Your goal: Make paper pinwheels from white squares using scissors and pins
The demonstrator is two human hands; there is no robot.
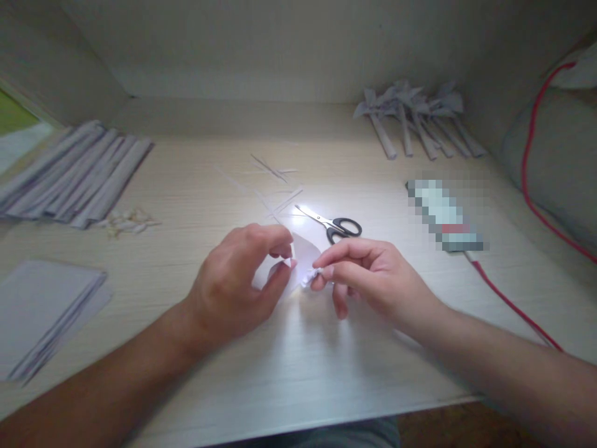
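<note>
My left hand (pixel 245 280) and my right hand (pixel 368 274) meet just above the middle of a pale wooden table (pixel 298 367). Between them they hold a small piece of white paper (pixel 305 255), brightly lit. The left thumb and fingers pinch its left side. The right fingertips pinch a crumpled or twisted end of it at the lower right. Black-handled scissors (pixel 333 225) lie shut on the table just behind the paper, apart from both hands.
A row of rolled paper sticks (pixel 79 177) lies at the far left, with small scraps (pixel 125 222) beside it. A stack of paper sheets (pixel 41 311) sits at the near left. Finished paper pieces on sticks (pixel 415 118) lie at the back right. A red cable (pixel 513 305) runs along the right.
</note>
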